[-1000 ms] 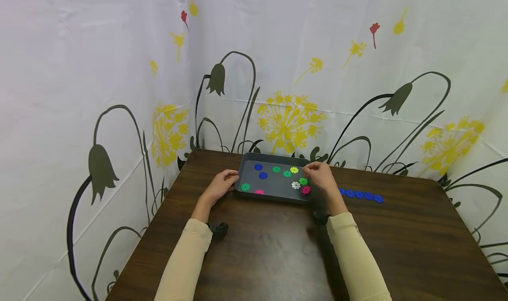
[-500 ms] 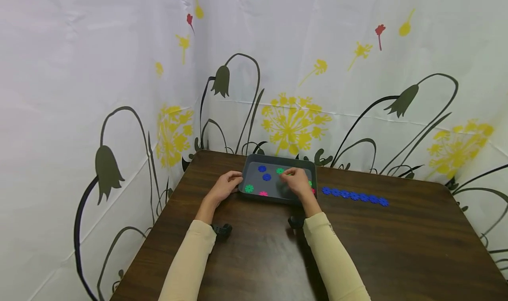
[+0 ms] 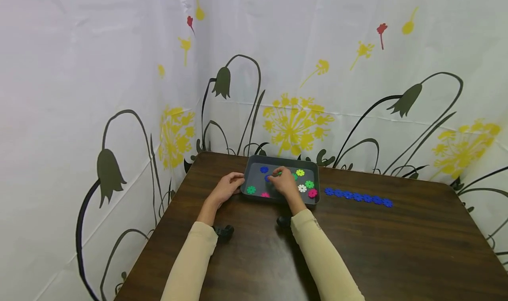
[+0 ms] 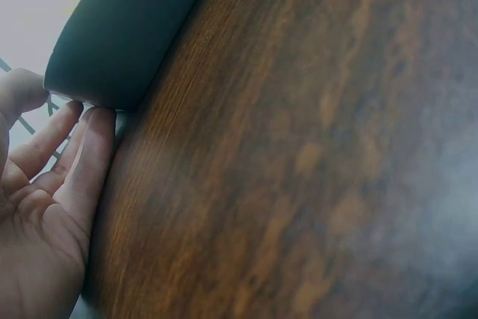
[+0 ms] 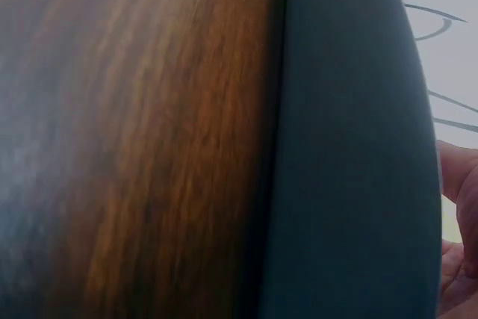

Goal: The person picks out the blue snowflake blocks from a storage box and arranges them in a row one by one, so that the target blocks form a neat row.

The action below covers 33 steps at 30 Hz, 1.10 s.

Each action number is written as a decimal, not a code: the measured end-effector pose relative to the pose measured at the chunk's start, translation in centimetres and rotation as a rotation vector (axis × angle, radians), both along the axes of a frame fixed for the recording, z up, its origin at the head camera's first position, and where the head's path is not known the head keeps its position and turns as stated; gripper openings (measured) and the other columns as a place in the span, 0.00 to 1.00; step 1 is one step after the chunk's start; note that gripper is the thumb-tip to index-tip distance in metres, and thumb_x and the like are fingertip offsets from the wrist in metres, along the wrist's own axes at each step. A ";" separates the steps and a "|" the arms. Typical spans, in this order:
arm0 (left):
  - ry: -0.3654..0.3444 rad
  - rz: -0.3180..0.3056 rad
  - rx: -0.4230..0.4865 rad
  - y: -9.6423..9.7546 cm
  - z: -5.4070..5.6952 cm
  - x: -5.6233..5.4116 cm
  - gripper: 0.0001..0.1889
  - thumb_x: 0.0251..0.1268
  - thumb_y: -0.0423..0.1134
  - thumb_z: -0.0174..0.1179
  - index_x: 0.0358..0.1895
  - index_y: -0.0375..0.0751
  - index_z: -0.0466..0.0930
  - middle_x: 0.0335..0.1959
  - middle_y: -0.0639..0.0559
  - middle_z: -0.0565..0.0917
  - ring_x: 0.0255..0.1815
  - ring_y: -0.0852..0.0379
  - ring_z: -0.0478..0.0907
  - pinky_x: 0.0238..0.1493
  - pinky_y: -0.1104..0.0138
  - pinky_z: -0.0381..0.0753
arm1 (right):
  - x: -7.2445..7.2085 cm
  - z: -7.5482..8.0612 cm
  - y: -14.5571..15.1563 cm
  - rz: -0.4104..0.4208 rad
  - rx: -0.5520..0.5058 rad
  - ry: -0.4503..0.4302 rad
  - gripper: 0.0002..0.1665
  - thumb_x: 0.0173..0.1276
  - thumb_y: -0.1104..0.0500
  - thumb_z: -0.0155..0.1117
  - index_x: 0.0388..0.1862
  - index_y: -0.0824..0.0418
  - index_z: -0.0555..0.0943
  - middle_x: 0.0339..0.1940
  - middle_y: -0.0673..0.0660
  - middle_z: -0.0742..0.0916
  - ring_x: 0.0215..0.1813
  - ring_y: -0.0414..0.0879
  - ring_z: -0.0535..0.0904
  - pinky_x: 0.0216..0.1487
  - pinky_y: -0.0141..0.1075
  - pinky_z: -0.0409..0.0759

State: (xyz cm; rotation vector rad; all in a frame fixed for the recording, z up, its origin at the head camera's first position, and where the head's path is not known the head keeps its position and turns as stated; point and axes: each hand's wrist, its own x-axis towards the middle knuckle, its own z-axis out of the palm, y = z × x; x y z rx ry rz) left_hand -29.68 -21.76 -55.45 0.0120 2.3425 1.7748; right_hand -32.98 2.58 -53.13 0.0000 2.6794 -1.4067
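Observation:
A dark grey tray lies near the back of the table and holds several notched, flower-shaped plastic discs. My left hand touches the tray's left end; in the left wrist view its fingertips rest against the tray wall. Over the tray, my right hand has its bent fingertips at a blue disc. Whether they pinch it cannot be made out, since the tray wall hides them in the right wrist view. Another blue disc lies just behind. A green disc is partly hidden by the fingers.
To the right of the tray, several blue discs form a row on the brown wooden table. Yellow, white, pink and green discs lie in the tray. A flower-printed curtain hangs behind.
My right hand has moved left from the tray's right end to the blue disc, uncovering the row of blue discs. My left hand has stayed at the tray's left end.

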 end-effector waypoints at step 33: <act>-0.010 -0.010 0.021 0.0 0.2 0.0 0.26 0.88 0.43 0.54 0.78 0.31 0.68 0.75 0.31 0.74 0.77 0.36 0.72 0.75 0.44 0.78 | -0.2 -0.6 -1.9 -0.077 0.289 -0.047 0.19 0.75 0.45 0.73 0.59 0.49 0.83 0.61 0.56 0.89 0.63 0.59 0.85 0.65 0.61 0.80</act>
